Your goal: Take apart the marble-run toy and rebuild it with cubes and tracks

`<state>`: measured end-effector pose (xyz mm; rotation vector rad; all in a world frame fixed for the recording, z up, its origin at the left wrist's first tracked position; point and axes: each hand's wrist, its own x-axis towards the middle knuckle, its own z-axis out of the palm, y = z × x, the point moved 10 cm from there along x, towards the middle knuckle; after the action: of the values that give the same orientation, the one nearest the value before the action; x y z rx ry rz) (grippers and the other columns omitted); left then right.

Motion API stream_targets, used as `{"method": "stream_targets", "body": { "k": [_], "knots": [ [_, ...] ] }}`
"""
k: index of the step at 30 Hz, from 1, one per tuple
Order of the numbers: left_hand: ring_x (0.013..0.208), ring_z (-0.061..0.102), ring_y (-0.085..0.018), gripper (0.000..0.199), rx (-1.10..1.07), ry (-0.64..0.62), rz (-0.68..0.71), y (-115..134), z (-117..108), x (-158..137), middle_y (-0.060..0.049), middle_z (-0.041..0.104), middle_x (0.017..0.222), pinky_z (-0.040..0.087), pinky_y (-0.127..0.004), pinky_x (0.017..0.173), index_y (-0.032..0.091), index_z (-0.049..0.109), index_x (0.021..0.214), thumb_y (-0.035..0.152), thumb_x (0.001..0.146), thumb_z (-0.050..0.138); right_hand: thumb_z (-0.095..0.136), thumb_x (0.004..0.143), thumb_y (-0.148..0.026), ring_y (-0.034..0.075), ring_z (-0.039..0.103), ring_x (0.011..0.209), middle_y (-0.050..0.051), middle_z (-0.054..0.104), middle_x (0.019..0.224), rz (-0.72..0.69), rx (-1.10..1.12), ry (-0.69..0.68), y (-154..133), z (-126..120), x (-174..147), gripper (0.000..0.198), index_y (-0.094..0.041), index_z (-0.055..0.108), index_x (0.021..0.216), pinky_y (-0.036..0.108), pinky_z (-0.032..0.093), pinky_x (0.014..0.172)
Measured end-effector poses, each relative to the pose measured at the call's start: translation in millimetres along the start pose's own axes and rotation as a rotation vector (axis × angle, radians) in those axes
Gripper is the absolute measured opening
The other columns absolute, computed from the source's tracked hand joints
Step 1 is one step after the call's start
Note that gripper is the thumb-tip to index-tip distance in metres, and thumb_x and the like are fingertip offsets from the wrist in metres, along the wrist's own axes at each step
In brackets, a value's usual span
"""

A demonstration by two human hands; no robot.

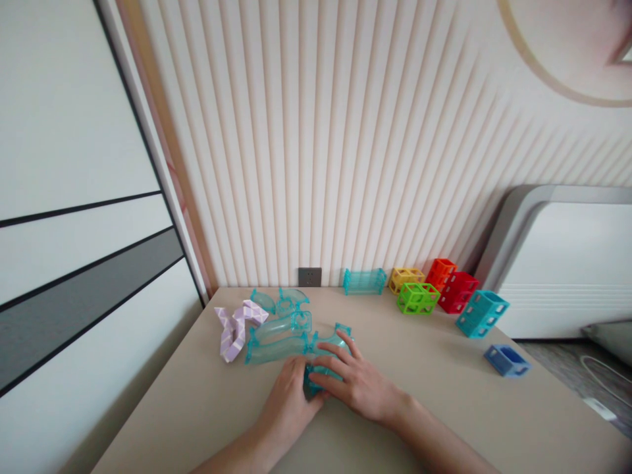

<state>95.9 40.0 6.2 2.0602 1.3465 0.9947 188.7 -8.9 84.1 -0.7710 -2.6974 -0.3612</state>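
Near the front middle of the table, my left hand (292,397) is closed round the near side of a translucent teal marble-run tube piece (312,380). My right hand (358,385) lies over the same piece from the right, its fingers bent across the top. Much of the piece is hidden by the fingers. Just behind the right fingertips shows a curved teal piece (340,338); I cannot tell whether it joins the held one. To the left lie a straight teal tube (276,349) and a curved one (281,327).
A purple-and-white folding snake puzzle (233,329) lies at the left. Further teal pieces (286,301) sit behind. At the right stand open-frame blocks: yellow (407,278), green (418,299), orange (439,273), red (459,293), teal (481,315) and blue (507,361). A teal piece (364,282) stands by the wall.
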Motion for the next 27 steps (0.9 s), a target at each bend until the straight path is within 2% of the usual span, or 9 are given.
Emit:
{"method": "stream_targets", "body": {
  "k": [4, 8, 15, 20, 27],
  "knots": [
    [0.112, 0.065, -0.028, 0.044, 0.007, 0.007, 0.011, -2.3, 0.1, 0.8, -0.009, 0.069, 0.112, 0.052, -0.045, 0.100, 0.019, 0.064, 0.108, 0.009, 0.066, 0.071, 0.045, 0.105, -0.037, 0.027, 0.032, 0.147, 0.002, 0.055, 0.146, 0.010, 0.063, -0.072, 0.0, 2.6, -0.9, 0.034, -0.026, 0.058, 0.134, 0.058, 0.016, 0.123],
    [0.113, 0.064, -0.027, 0.043, 0.023, 0.023, 0.023, -3.8, -2.4, 1.9, -0.009, 0.067, 0.114, 0.052, -0.043, 0.101, 0.019, 0.063, 0.109, 0.009, 0.068, 0.068, 0.044, 0.105, -0.031, 0.025, 0.036, 0.145, 0.008, 0.050, 0.151, 0.055, 0.071, -0.106, 3.9, 0.1, -5.4, 0.038, -0.029, 0.052, 0.142, 0.053, 0.028, 0.120],
    [0.100, 0.066, -0.027, 0.027, 0.098, 0.012, 0.030, 6.8, -12.6, 4.3, -0.007, 0.066, 0.102, 0.055, -0.042, 0.090, 0.019, 0.063, 0.102, 0.025, 0.076, 0.072, 0.051, 0.103, -0.029, 0.023, 0.052, 0.130, 0.011, 0.061, 0.138, 0.056, -0.029, 0.072, 12.5, -6.6, -8.6, 0.036, -0.029, 0.055, 0.139, 0.045, 0.045, 0.106],
    [0.095, 0.066, -0.027, 0.021, 0.157, -0.001, 0.022, 10.9, -15.5, 3.6, -0.007, 0.066, 0.097, 0.055, -0.041, 0.086, 0.020, 0.063, 0.098, 0.026, 0.079, 0.071, 0.054, 0.101, -0.029, 0.027, 0.053, 0.128, 0.014, 0.064, 0.129, 0.099, -0.056, 0.187, 18.5, -18.8, -9.8, 0.037, -0.024, 0.057, 0.137, 0.049, 0.044, 0.105],
    [0.098, 0.067, -0.028, 0.025, 0.188, -0.023, 0.011, 6.3, -14.5, 3.9, -0.007, 0.069, 0.099, 0.054, -0.042, 0.089, 0.021, 0.063, 0.099, 0.021, 0.076, 0.072, 0.054, 0.101, -0.034, 0.027, 0.060, 0.115, 0.014, 0.067, 0.123, 0.167, -0.144, 0.167, 14.0, -16.2, -6.1, 0.038, -0.022, 0.056, 0.138, 0.048, 0.045, 0.096]
  ]
}}
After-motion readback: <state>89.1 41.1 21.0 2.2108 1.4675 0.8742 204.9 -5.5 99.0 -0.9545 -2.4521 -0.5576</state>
